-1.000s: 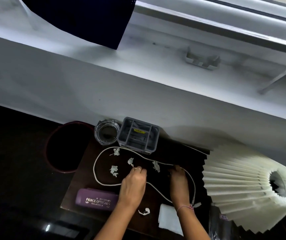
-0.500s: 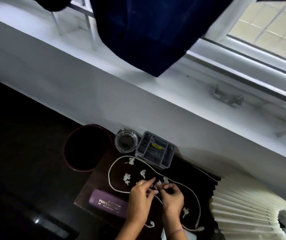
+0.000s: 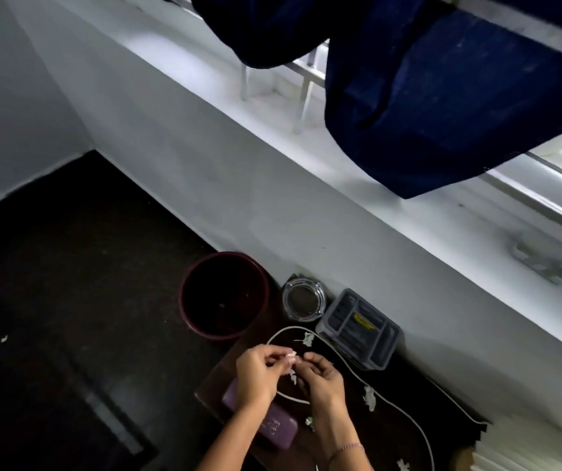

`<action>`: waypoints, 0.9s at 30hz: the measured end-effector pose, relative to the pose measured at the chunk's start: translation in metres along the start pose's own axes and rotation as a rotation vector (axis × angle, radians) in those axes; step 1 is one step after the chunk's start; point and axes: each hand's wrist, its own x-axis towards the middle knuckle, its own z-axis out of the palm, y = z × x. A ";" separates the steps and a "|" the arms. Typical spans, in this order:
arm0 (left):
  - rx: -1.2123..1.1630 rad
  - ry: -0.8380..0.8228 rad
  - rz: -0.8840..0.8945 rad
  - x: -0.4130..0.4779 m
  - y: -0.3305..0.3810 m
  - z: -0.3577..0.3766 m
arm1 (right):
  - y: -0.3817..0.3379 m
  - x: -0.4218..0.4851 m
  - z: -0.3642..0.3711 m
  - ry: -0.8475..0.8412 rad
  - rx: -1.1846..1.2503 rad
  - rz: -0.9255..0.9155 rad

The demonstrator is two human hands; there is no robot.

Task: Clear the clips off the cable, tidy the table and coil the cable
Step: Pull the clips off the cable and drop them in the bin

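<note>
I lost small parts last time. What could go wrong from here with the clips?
Both hands, left hand and right hand, pinch one small white clip in mid-air; it could drop onto the dark table. Loose clips lie beside the white cable and may scatter when it is coiled.

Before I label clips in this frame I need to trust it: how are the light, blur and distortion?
Head view: light comes only from the window; the table is very dim, so the clips show as pale smudges. The left hand and right hand look soft, slightly blurred. Wide-angle tilt slants the sill. No glare on the cable.
</note>
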 end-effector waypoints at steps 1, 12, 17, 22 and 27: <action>-0.045 0.012 -0.041 0.005 0.000 -0.004 | -0.001 0.002 0.005 -0.026 -0.018 -0.007; -0.086 0.374 -0.116 0.106 0.024 -0.063 | 0.003 0.020 0.015 0.010 0.013 -0.002; -0.104 0.432 -0.205 0.143 0.027 -0.072 | 0.009 0.031 -0.001 0.105 0.019 0.014; -0.046 0.389 -0.285 0.162 0.024 -0.073 | 0.014 0.041 -0.008 0.157 -0.016 0.012; 0.214 0.412 -0.232 0.150 0.017 -0.064 | 0.020 0.051 -0.016 0.284 -0.093 -0.040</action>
